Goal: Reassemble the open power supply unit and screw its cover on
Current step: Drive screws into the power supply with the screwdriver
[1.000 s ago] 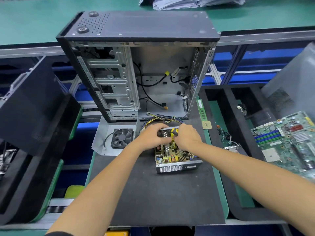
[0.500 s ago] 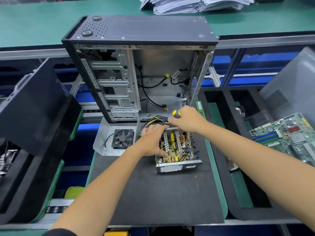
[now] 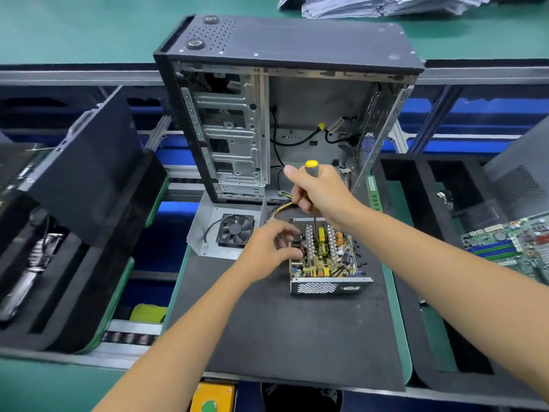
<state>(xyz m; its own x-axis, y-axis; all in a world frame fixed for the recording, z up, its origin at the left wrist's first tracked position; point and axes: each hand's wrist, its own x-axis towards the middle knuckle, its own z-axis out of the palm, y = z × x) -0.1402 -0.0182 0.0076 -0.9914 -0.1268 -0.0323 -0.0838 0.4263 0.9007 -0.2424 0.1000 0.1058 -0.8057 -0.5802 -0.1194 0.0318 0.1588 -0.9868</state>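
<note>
**Screwdriver held upright over the open power supply unit**

The open power supply unit (image 3: 325, 260) is seen on the black foam mat (image 3: 285, 328), its circuit board exposed and its perforated front wall facing the near edge of the mat. A screwdriver (image 3: 312, 185) is gripped upright by the right hand (image 3: 322, 193), shaft pointing down into the unit's far part. The left hand (image 3: 271, 248) is rested at the unit's left edge, fingers curled; whether anything is pinched cannot be told. Left of the unit lies the fan cover (image 3: 228, 227). Behind the unit stands the computer case (image 3: 285, 108). Bare mat is left before the unit.
</note>
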